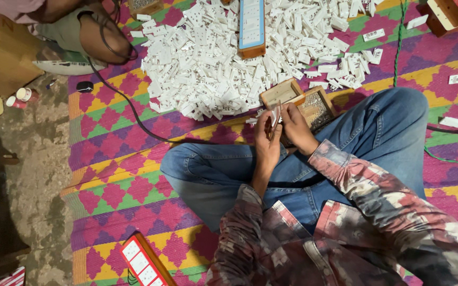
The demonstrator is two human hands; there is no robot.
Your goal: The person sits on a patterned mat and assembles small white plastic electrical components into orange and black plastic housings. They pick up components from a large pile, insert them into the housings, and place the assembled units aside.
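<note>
Patterned sleeves lead forward over crossed jeans-clad legs [345, 143] to both hands, which meet just short of the small wooden box [298, 103]. Left hand [266, 140] pinches a thin white plastic piece [275, 115], long axis upright, fingers closed on it; right hand [295, 127] touches it from the box side, fingers curled. Beyond the box spreads the heap of white pieces [229, 58].

A person sat cross-legged on a mat [123, 175]. Both hands met at the centre, the left hand [267, 139] touching the right hand [295, 127], a small part [275, 115] pinched between them. A wooden box [299, 100] sat just beyond, at one o'clock. A heap of small parts [213, 58] spread at twelve o'clock. A cable [128, 106] ran across at ten o'clock.
</note>
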